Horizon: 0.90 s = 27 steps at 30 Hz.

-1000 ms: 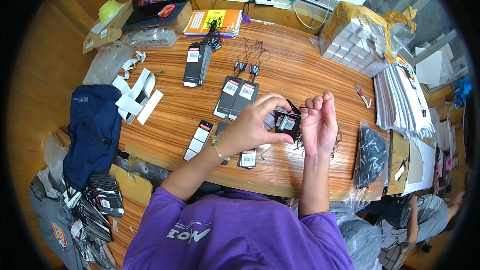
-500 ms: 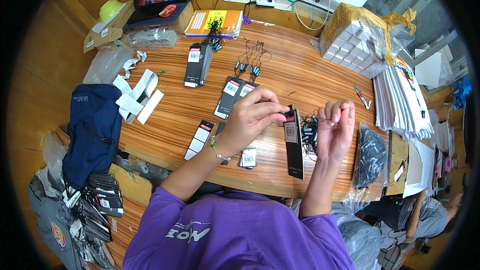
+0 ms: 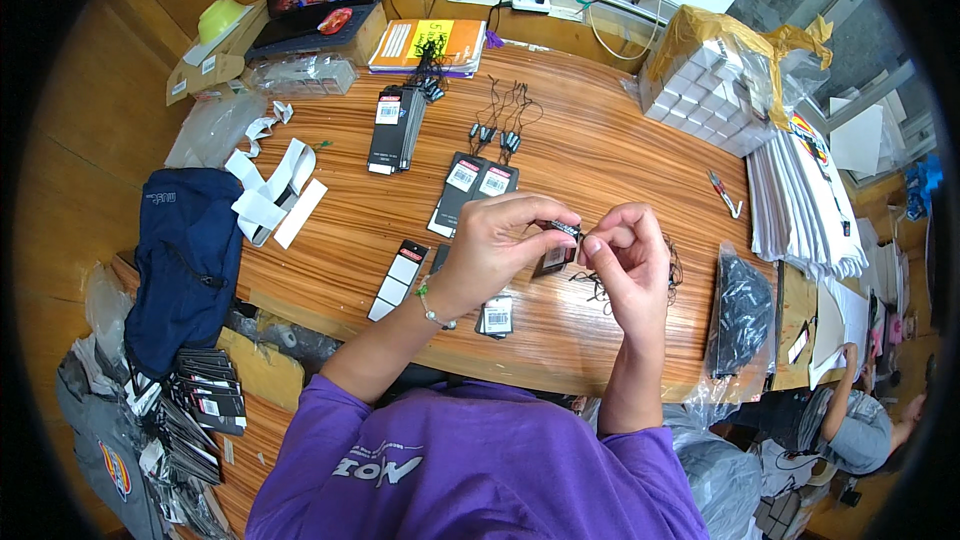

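Note:
My left hand (image 3: pixel 500 238) pinches a black hang tag (image 3: pixel 552 261) by its top; the tag is tilted so that only a short part of its face shows. Against it, the fingertips of my right hand (image 3: pixel 632 262) are closed on a thin black string, mostly hidden by the fingers. A pile of black strings (image 3: pixel 676 270) lies behind my right hand. Beyond my left hand lie black hang tags (image 3: pixel 462 200) with their strings spread out. Close to my left wrist are a black tag with white labels (image 3: pixel 398 282) and a small stack of barcode labels (image 3: pixel 497 316).
A stack of strung tags (image 3: pixel 392 140) stands farther back. At right are a bag of black strings (image 3: pixel 742 310), small scissors (image 3: pixel 725 192), a paper stack (image 3: pixel 805 205) and a wrapped box pack (image 3: pixel 705 90). A navy bag (image 3: pixel 185 260) sits left. Another person (image 3: pixel 855 430) works at far right.
My right hand has moved left to meet my left hand at the tag's top. The tag has tipped from hanging upright to foreshortened. The other person's arm has shifted.

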{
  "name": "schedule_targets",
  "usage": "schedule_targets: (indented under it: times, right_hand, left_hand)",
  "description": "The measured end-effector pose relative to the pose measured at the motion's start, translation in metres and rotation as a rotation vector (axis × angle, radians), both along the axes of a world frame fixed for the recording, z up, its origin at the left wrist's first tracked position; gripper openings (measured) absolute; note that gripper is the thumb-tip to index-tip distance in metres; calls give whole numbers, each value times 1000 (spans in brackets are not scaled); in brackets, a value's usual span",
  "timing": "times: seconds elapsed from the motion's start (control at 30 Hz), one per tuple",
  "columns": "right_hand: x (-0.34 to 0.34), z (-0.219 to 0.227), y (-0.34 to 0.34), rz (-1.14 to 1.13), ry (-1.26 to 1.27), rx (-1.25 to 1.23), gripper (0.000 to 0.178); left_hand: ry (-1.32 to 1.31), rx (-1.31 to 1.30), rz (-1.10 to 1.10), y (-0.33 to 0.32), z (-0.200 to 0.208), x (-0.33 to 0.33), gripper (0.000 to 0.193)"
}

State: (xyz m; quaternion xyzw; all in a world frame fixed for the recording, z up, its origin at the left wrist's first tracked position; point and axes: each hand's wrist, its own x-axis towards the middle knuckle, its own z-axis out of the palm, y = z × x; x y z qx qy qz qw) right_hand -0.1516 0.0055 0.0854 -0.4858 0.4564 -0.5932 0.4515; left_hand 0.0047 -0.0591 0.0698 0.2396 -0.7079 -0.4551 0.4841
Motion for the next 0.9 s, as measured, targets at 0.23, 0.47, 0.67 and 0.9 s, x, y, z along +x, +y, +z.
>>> schedule_targets:
  times: [0.23,0.47,0.67,0.9]
  right_hand:
    - [-2,-1,-1,56,-28,41,16]
    - [-3,-4,1,103,-103,59,17]
    - [-4,-9,0,158,-210,93,20]
    - [-9,-29,-11,221,-303,54,19]
  left_hand:
    - [-49,-1,-53,-1,6,2,16]
    - [-104,1,-169,-9,10,8,13]
    - [-124,21,-204,-9,11,7,12]
    - [-28,118,-226,-5,11,7,10]
